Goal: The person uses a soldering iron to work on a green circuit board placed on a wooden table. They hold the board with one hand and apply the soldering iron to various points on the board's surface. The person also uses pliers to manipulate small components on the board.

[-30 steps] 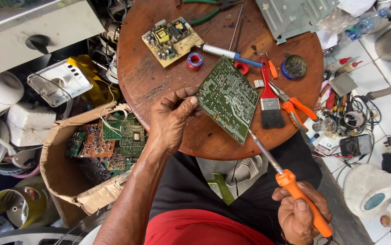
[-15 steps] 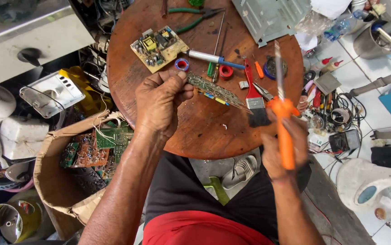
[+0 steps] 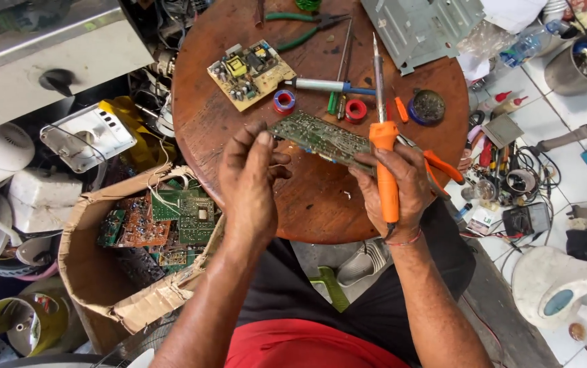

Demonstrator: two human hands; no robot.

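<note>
At frame centre, my left hand (image 3: 249, 177) pinches the flat green circuit board (image 3: 321, 140); my right hand (image 3: 396, 191) grips the orange plastic-handled soldering iron (image 3: 383, 146).

Single head-worn view, looking steeply down from above the person's lap onto a round wooden table (image 3: 239, 177), which fills the upper centre. Camera sits close: the forearms run up from the bottom edge, with the left hand (image 3: 249, 180) and right hand (image 3: 396, 191) over the table's near rim. Left of the table, a cardboard box (image 3: 96, 272) is in view; right of it, tiled floor (image 3: 546, 123). No second view to overlap with.
</note>
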